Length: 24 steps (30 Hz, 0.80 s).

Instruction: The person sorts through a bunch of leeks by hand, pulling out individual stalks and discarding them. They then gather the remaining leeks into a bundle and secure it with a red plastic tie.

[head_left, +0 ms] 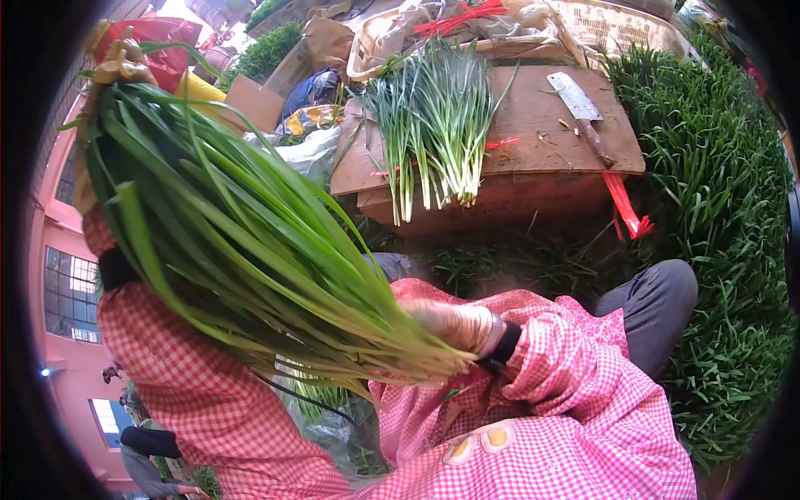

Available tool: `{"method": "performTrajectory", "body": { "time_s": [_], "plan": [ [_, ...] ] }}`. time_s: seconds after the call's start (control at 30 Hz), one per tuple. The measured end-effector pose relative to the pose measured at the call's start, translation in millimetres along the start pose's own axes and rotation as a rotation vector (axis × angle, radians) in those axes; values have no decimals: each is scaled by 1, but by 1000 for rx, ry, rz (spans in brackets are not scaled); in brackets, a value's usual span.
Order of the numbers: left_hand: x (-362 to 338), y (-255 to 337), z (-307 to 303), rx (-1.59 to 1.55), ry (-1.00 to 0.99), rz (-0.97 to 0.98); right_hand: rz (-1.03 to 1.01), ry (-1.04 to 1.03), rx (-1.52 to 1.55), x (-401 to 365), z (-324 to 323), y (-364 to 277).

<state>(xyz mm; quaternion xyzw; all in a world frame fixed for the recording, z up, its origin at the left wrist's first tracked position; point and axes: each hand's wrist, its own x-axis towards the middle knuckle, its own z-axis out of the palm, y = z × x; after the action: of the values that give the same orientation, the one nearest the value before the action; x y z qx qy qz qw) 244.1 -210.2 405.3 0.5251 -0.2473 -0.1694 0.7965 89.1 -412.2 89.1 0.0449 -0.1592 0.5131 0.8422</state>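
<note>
A large bunch of long green garlic chives (242, 217) slants across my front, leaf tips at the upper left and pale stem ends at the lower right. My left hand (125, 62), in a tan glove, is raised at the leafy end with its fingers curled round the bunch. Near the stem ends, my right hand (450, 323) grips the bunch; leaves hide its fingers and it is slightly blurred. Ahead, smaller garlic chives (442, 125) lie on a wooden board (533, 108), stems toward me. Red ties (502, 143) show beside and under them.
A cleaver (577, 100) lies on the board's right side, and red strips (625, 204) hang from its front edge. Piled greens (708, 250) fill the right. Behind the board stands a plastic basket (362, 54) with red ties. A plastic bag (329, 433) with stems sits low, left of my lap.
</note>
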Motion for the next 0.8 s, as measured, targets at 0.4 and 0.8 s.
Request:
{"method": "performTrajectory", "body": {
  "time_s": [0.4, 0.8],
  "plan": [
    [72, -90, -25, -179, 85, 23, -112, 297, 24, -43, -48, -13],
    [99, -90, -22, -219, 27, 14, -174, 384, 142, -38, -108, 11]
  ]
}}
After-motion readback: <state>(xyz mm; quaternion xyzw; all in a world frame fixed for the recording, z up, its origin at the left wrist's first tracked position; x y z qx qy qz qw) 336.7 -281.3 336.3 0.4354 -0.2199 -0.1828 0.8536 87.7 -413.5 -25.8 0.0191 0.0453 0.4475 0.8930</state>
